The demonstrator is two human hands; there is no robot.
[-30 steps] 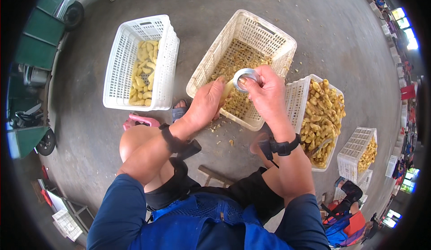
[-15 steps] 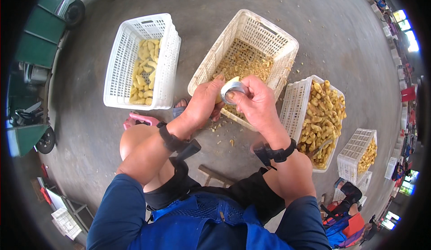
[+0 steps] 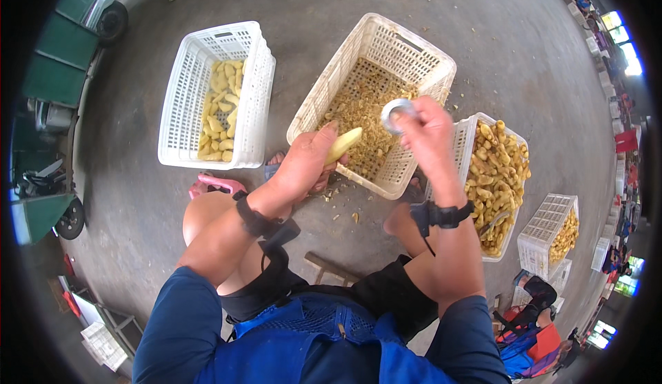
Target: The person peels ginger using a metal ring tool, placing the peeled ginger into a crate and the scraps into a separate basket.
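Observation:
My left hand (image 3: 308, 161) is closed around a pale yellow peeled piece of ginger (image 3: 343, 145), its tip pointing up and right. In my right hand (image 3: 429, 132) is a silver ring-shaped metal scraper (image 3: 398, 116), held apart from the ginger and to its right. Both hands are over the near part of a dirty white crate (image 3: 376, 27), whose bottom holds yellowish peel scraps (image 3: 372, 101). Smooth peeled ginger pieces (image 3: 222, 112) lie in the white crate (image 3: 172, 108) at left. Knobbly brownish-yellow ginger (image 3: 493, 177) fills the crate at right.
Farther right stands another crate (image 3: 541, 236) of ginger. A low wooden stool (image 3: 327, 268) sits between my legs, and a pink plastic item (image 3: 210, 183) is by my left knee. A person's leg (image 3: 538, 298) shows at lower right. A green vehicle (image 3: 65, 46) stands at left.
My right hand has moved right and slightly up with the scraper, away from the ginger. The left hand keeps its hold, and more of the piece now shows.

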